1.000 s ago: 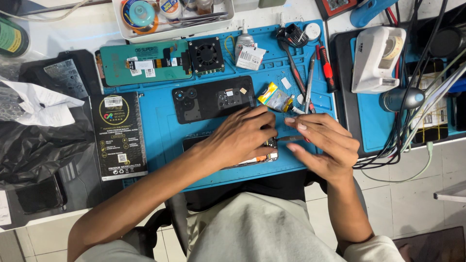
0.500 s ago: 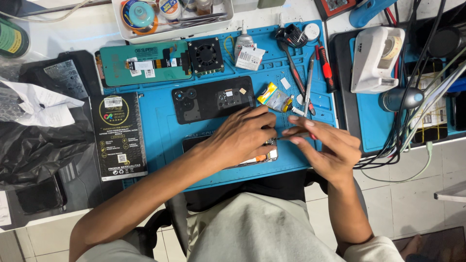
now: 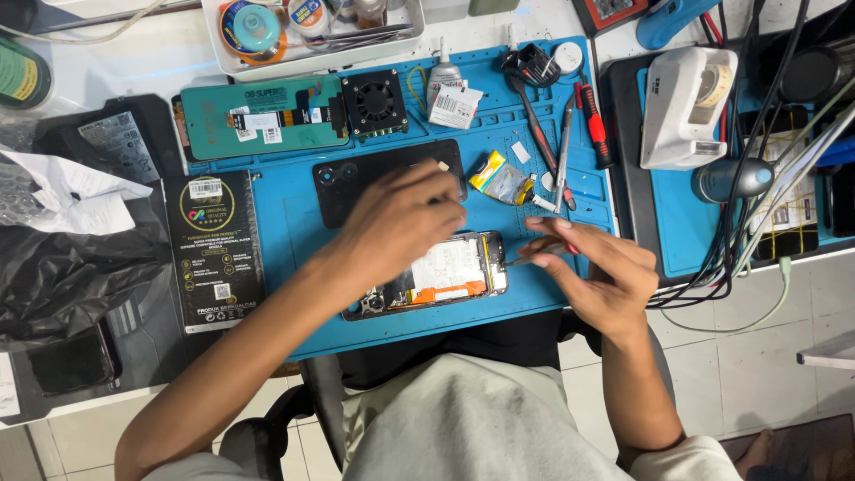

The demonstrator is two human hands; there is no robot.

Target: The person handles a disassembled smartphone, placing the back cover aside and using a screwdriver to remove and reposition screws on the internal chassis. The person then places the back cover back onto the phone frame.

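Far left: crumpled black plastic bag w/ white paper on top. Next to it a black flat box lying at the edge of the blue work mat. On the mat's upper part: teal phone screen face down w/ ribbon cable, small black fan just beside it, black back cover below.

Left hand hovers over the opened phone, fingers bent, pinching a small pale bit betw. thumb & forefinger. The phone lies near the mat's front edge, insides up, partly under that hand.

Right hand just right of the phone, gripping a thin metal tool, tip at the phone's right end.

Behind: yellow packet, tweezers, red screwdriver. Far right: white device, tangle of black cables.
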